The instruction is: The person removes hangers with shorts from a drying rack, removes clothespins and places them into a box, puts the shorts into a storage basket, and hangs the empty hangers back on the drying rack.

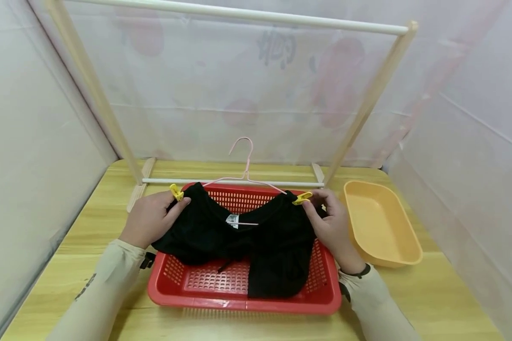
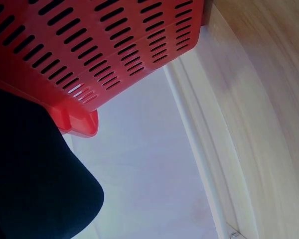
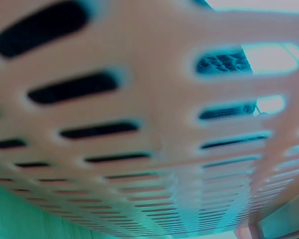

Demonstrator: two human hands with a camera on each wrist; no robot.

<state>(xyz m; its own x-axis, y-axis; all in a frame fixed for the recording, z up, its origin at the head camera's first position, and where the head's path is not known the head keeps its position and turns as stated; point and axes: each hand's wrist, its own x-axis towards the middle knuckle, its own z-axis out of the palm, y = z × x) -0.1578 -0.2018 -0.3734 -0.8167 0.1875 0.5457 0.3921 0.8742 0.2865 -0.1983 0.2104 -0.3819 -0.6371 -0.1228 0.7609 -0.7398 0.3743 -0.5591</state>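
Black shorts (image 1: 277,265) with a drawstring and a white label (image 1: 232,220) hang by the waistband from a pink wire hanger (image 1: 248,166), over a red basket (image 1: 245,303). A yellow clothespin (image 1: 177,192) sits at the left end of the waistband, another yellow clothespin (image 1: 302,198) at the right end. My left hand (image 1: 151,215) pinches the cloth beside the left clothespin, thumb in front. With thumb and forefinger my right hand (image 1: 333,222) pinches the right clothespin; its other fingertips are hidden. Black cloth (image 2: 40,174) and basket wall show in the left wrist view.
Behind the basket stands a wooden rack with a white top rail (image 1: 247,13) and a low rear bar (image 1: 187,181). An orange tray (image 1: 381,222) is to the right on the wood-grain table (image 1: 89,237). Basket slats (image 3: 154,99) fill the right wrist view.
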